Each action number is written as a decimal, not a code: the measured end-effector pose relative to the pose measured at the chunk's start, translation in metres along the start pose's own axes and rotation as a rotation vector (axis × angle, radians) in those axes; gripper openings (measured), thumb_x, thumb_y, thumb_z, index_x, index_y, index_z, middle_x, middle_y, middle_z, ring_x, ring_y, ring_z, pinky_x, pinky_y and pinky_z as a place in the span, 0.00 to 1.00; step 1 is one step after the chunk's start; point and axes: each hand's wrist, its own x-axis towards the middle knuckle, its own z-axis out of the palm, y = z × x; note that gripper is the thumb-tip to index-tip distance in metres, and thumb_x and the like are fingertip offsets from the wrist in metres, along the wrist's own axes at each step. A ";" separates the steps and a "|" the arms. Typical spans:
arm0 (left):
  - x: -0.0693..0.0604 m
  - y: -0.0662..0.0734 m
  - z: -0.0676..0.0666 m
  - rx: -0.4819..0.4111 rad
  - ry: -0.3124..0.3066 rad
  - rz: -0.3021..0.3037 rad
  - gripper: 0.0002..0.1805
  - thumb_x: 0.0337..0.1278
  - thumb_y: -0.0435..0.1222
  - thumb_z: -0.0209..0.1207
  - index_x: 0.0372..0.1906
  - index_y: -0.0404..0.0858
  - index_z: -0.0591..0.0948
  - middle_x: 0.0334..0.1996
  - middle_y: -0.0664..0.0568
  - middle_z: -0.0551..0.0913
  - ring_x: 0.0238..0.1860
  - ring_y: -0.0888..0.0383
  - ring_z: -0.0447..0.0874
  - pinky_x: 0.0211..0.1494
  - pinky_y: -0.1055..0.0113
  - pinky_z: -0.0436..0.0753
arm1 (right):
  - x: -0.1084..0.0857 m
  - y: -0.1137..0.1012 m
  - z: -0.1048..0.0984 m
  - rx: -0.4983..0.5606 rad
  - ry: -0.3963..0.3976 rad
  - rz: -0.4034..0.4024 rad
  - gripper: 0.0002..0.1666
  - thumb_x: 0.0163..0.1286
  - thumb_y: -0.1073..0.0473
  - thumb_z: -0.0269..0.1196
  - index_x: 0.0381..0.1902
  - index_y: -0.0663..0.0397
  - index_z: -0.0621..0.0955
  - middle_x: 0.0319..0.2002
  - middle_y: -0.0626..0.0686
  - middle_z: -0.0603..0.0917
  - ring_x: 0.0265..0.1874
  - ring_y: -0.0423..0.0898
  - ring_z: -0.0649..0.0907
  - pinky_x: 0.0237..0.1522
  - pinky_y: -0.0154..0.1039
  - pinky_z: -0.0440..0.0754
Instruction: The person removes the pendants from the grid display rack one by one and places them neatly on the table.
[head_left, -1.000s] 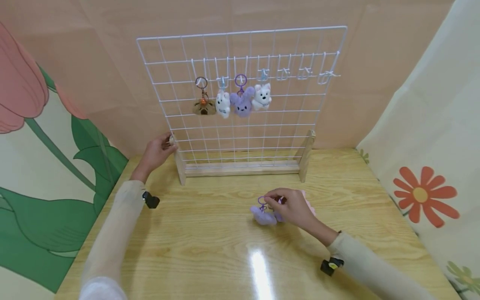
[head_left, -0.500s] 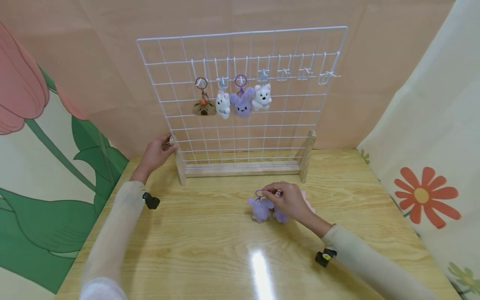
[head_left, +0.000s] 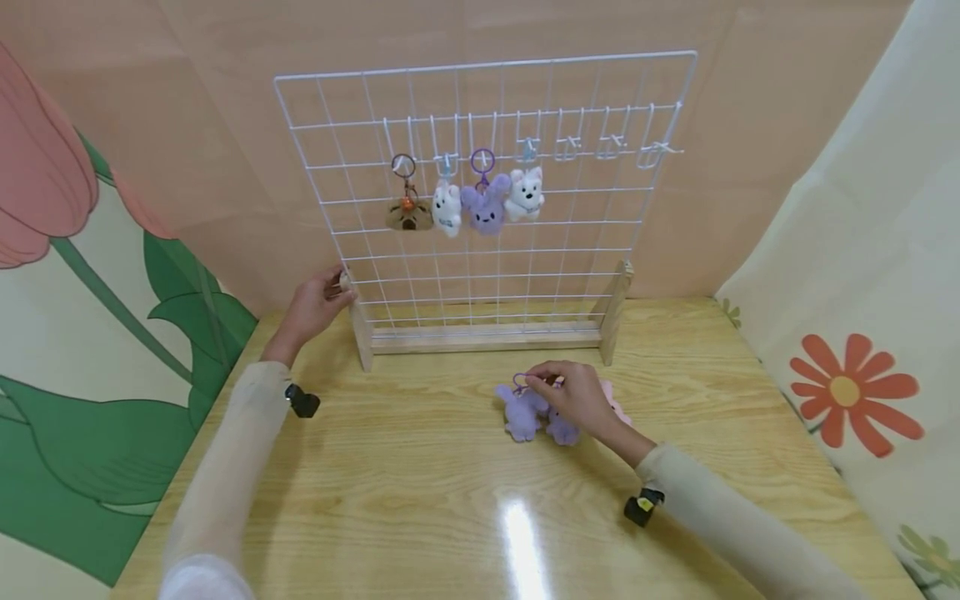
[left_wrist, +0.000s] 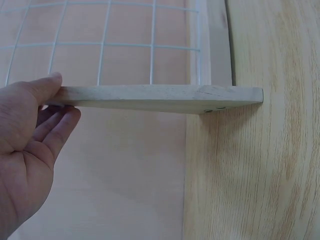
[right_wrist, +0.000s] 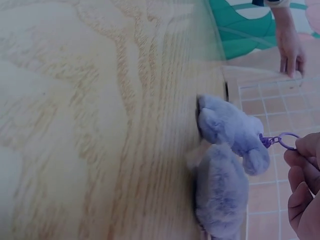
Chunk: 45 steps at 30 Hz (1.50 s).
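Note:
My left hand (head_left: pixel 309 310) grips the top of the left wooden upright (left_wrist: pixel 165 94) of a white wire grid rack, thumb on one face and fingers on the other. In front of the rack, my right hand (head_left: pixel 581 402) pinches the purple ring of a purple plush keychain (head_left: pixel 521 414). That plush hangs upright beneath the fingertips, at or just over the tabletop. Close beside it sits a second purple plush (head_left: pixel 562 429), partly hidden by the right hand. Behind that hand a pink plush (head_left: pixel 614 402) shows only in part.
On hooks of the grid rack (head_left: pixel 483 337) hang a brown plush (head_left: pixel 408 217), two white plushes, including the right one (head_left: pixel 525 194), and a purple plush (head_left: pixel 486 207). Bare hooks (head_left: pixel 611 146) line its right side. Wood-grain tabletop (head_left: pixel 390 475) extends in front.
My right hand has moved slightly up and left, drawing the purple plush keychain from lying tilted to hanging upright by its ring. My left hand stays on the upright.

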 end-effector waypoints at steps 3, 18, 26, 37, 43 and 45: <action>-0.001 0.001 0.000 0.008 0.003 0.007 0.35 0.74 0.35 0.59 0.77 0.26 0.60 0.72 0.29 0.67 0.68 0.35 0.74 0.66 0.47 0.80 | 0.001 0.003 0.002 -0.009 0.004 0.008 0.04 0.69 0.55 0.72 0.36 0.46 0.92 0.28 0.42 0.88 0.24 0.36 0.80 0.11 0.29 0.66; -0.001 -0.001 0.000 0.015 -0.002 0.016 0.35 0.74 0.35 0.59 0.77 0.26 0.60 0.72 0.29 0.67 0.67 0.34 0.75 0.66 0.47 0.81 | 0.003 0.013 0.009 -0.005 -0.071 0.125 0.04 0.69 0.53 0.72 0.35 0.44 0.91 0.27 0.41 0.87 0.27 0.39 0.81 0.15 0.30 0.71; -0.001 -0.001 0.000 0.004 -0.001 0.006 0.35 0.74 0.36 0.59 0.77 0.26 0.60 0.72 0.29 0.67 0.67 0.34 0.74 0.67 0.48 0.80 | 0.002 0.014 0.010 -0.016 -0.123 0.128 0.05 0.68 0.55 0.71 0.37 0.49 0.91 0.27 0.42 0.87 0.24 0.37 0.80 0.16 0.30 0.73; 0.000 -0.001 -0.001 0.004 -0.008 0.003 0.35 0.75 0.37 0.58 0.77 0.26 0.59 0.73 0.29 0.66 0.68 0.34 0.73 0.67 0.47 0.79 | 0.004 0.013 -0.004 0.006 -0.126 0.136 0.05 0.68 0.56 0.71 0.38 0.49 0.91 0.29 0.43 0.89 0.25 0.39 0.82 0.19 0.32 0.78; 0.000 -0.001 -0.001 0.013 -0.007 0.003 0.35 0.75 0.36 0.58 0.77 0.26 0.59 0.73 0.29 0.66 0.68 0.34 0.73 0.67 0.47 0.79 | 0.009 0.003 -0.017 0.030 -0.087 0.063 0.07 0.70 0.55 0.71 0.40 0.51 0.91 0.31 0.45 0.89 0.29 0.40 0.84 0.14 0.32 0.74; 0.000 -0.001 -0.001 0.015 -0.008 0.000 0.36 0.75 0.37 0.58 0.78 0.27 0.59 0.73 0.30 0.66 0.69 0.35 0.73 0.68 0.47 0.79 | 0.011 -0.002 -0.023 0.034 -0.068 0.014 0.08 0.70 0.54 0.71 0.41 0.52 0.91 0.31 0.45 0.90 0.29 0.41 0.84 0.12 0.33 0.73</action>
